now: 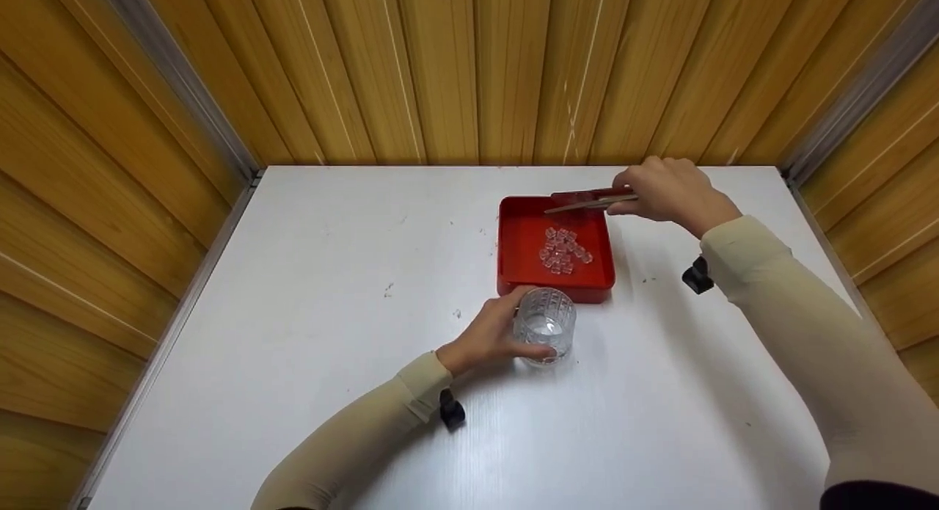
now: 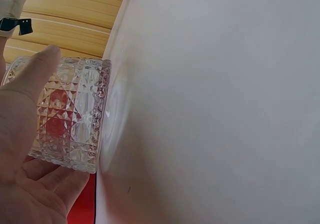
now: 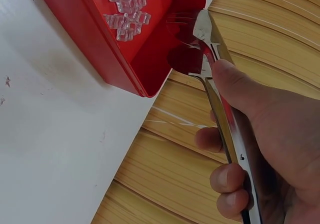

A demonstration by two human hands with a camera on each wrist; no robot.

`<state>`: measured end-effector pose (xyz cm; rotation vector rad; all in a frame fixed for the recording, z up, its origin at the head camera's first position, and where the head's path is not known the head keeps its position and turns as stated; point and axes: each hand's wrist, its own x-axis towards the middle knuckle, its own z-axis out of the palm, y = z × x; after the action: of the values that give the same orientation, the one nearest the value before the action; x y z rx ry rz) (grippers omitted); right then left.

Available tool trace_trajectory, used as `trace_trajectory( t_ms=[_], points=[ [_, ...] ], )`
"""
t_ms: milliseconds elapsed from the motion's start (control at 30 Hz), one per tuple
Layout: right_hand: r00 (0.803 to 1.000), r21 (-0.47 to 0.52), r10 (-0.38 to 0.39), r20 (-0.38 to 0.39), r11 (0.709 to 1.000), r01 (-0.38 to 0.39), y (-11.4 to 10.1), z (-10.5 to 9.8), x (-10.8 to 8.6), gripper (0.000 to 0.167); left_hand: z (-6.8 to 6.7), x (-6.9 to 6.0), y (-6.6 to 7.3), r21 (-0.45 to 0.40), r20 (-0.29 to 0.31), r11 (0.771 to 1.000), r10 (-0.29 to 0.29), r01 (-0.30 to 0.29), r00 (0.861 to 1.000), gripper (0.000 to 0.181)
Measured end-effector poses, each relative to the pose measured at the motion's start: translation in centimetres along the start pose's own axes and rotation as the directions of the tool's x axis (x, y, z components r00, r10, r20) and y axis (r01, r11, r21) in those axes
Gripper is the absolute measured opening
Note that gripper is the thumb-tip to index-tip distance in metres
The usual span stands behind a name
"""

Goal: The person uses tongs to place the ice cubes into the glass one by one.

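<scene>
My left hand (image 1: pixel 500 332) holds a clear cut-glass tumbler (image 1: pixel 552 323) around its side; the glass stands upright on the table, just in front of a square red tray (image 1: pixel 519 235). In the left wrist view the thumb lies along one side of the tumbler (image 2: pixel 75 109) and the fingers pass behind it. A small heap of clear ice-like cubes (image 1: pixel 561 251) lies in the tray. My right hand (image 1: pixel 671 191) grips shiny metal serving tongs (image 1: pixel 590 202) over the tray's back right corner. In the right wrist view the tongs (image 3: pixel 220 99) have one fork-like end and one spoon-like end, apart, with nothing between.
The white table (image 1: pixel 330 275) carries a few small dark marks. Wood-look panels (image 1: pixel 440 70) wall the back and both sides, with metal rails along the corners. The tray's raised walls (image 3: pixel 90 39) surround the cubes.
</scene>
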<state>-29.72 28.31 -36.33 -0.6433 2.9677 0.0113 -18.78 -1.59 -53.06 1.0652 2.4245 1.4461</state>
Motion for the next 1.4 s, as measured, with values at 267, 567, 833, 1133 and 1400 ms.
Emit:
trace_trajectory(
  t_ms=[267,567,833,1133,1400],
  points=[
    [1.0,0.047,0.007,0.004,0.999,-0.007,0.0,0.6,1.0,0.035,0.1,0.3,-0.1,0.015,-0.01,1.0,0.005,-0.005,1.0,0.09],
    [1.0,0.079,0.001,0.005,0.997,-0.002,-0.4,1.4,1.8,0.031,0.2,0.4,-0.1,0.023,-0.006,1.0,-0.015,0.016,1.0,0.091],
    [1.0,0.069,0.01,0.012,0.998,-0.011,-1.2,1.7,2.3,0.031,0.2,0.3,0.2,0.025,-0.013,1.0,-0.001,0.002,1.0,0.091],
    [1.0,0.036,0.001,0.018,0.999,-0.001,-2.0,1.7,2.8,0.029,0.3,0.4,0.2,0.045,-0.008,0.999,0.025,-0.024,1.0,0.09],
    [1.0,0.017,-0.019,0.019,1.0,0.019,-2.6,2.0,3.1,0.027,0.4,0.3,0.2,0.035,-0.006,0.999,0.03,-0.03,1.0,0.09]
  ],
)
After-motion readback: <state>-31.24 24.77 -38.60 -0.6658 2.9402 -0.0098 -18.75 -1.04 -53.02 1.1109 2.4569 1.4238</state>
